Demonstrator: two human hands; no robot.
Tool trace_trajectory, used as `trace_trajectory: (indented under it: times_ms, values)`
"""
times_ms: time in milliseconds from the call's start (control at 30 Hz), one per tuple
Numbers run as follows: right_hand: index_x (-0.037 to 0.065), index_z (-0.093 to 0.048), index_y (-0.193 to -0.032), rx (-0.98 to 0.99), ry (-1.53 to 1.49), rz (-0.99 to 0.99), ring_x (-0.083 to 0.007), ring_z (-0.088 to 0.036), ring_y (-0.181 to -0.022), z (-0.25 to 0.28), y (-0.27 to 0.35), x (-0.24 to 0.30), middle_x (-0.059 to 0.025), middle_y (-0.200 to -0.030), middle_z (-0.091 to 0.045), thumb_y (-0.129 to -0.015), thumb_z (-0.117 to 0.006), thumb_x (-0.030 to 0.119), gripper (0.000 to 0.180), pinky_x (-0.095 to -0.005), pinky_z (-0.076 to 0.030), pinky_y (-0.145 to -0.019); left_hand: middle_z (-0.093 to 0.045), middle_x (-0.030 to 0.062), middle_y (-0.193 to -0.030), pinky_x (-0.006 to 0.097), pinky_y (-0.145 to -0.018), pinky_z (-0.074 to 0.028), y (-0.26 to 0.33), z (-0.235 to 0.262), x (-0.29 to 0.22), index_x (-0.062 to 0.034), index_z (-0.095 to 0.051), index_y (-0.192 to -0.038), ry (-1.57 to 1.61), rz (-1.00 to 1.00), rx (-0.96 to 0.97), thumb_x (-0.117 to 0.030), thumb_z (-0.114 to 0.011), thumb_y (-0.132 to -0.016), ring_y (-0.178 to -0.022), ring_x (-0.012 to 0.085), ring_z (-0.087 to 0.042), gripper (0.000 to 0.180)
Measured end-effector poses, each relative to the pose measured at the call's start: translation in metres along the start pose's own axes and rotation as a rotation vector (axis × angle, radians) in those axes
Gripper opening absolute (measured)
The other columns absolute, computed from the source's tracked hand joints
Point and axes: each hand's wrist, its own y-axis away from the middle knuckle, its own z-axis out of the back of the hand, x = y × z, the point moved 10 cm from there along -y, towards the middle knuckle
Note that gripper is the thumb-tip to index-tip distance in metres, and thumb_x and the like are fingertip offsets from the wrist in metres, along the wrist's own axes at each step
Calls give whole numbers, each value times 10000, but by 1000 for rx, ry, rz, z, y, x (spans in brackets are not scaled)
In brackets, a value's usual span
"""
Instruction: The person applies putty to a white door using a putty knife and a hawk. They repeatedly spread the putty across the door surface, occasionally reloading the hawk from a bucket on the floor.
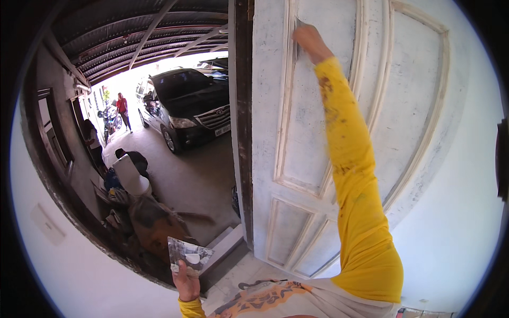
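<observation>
My right hand is raised high and closed around a small scraper, probably a putty knife. Only a bit of its blade shows, close to the inner edge of a raised moulding on the white panelled door. Grey smudges and patchy white filler mark the door's surface. Low on the left, my left hand grips a flat, smeared plate from below. A lump of white putty lies on that plate. Stained yellow sleeves cover both arms.
Left of the door, a dark frame opens onto a roofed carport with a parked dark car. A step lies at the threshold. Outside are a person in red, others by the wall, and a white toilet among piled things.
</observation>
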Motion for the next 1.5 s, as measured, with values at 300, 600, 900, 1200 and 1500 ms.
trace_trajectory:
  times_ms: [300, 600, 900, 1200, 1500]
  values:
    - [-34, -609, -917, -218, -813, -307, -154, -482, -671, 32, 49, -52, -60, -738, -543, -817, -603, 93, 162, -316, -381, -586, -607, -16, -1012, 294, -744, -482, -18, -43, -5, -110, -544, -1229, -16, -6, -17, -135, -557, -995, -887, 108, -591, 236]
    - [-70, -591, -990, -204, -811, -239, -187, -531, -794, 30, 3, -13, -100, -879, -579, -833, -600, 132, 256, -335, -433, -707, -616, -28, -1035, 270, -751, -464, -9, -21, 3, -117, -555, -1219, 20, 20, -19, -127, -555, -997, -893, 93, -584, 223]
    - [-53, -545, -1176, -186, -806, -368, -226, -537, -1084, 34, 14, -47, -152, -1152, -592, -883, -617, 180, 381, -356, -387, -991, -618, 3, -1088, 312, -851, -478, -10, -21, -4, -102, -549, -1229, 9, 9, -22, -130, -543, -1001, -997, 134, -597, 230]
    - [-103, -581, -1098, -184, -788, -263, -245, -545, -965, 35, 15, -18, -176, -1062, -600, -864, -602, 148, 343, -351, -406, -894, -617, 13, -1128, 337, -890, -474, -4, -25, 0, -95, -540, -1249, 33, -16, 0, -134, -548, -996, -1034, 146, -593, 256]
    - [-25, -576, -1154, -171, -772, -314, -222, -569, -1053, 62, -37, -41, -130, -1120, -619, -872, -629, 151, 338, -358, -422, -942, -616, 11, -1144, 344, -890, -478, -6, -13, 2, -120, -542, -1266, 6, 1, 31, -128, -536, -1000, -1057, 162, -591, 266]
